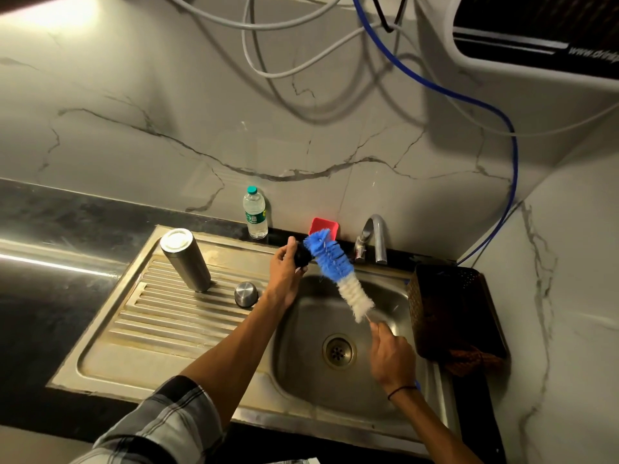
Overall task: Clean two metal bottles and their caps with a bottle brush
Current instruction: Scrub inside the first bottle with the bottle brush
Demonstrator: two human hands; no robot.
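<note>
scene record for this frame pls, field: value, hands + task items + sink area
left hand: holds a dark cap over the sink basin
right hand: grips the handle of the bottle brush
brush: blue bristle end against the cap, white bristles lower down
metal bottle: inverted on the drainboard, untouched
metal cap: on the drainboard, beside the bottle
second metal bottle: not visible
tap: no water seen running
plastic bottle: upright on the counter behind the sink
</note>
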